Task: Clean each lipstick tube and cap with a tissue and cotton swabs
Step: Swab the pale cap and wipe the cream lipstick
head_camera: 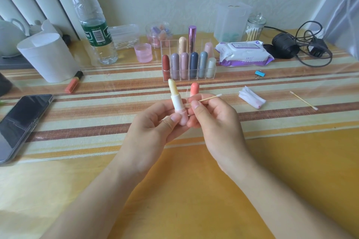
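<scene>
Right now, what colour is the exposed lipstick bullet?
Pale yellow lipstick bullet, clearest in the head view.

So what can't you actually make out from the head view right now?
- Near end of the cotton swab: hidden behind the right hand, so contact with the lipstick tube is unclear.
- Base of the coral cap: covered by the fingertips, so I cannot tell which hand holds it.
- Phone: cut off by the left edge.
- Water bottle label text: too blurred to read.
- Pink stain on the folded tissue: too small to judge.
</scene>
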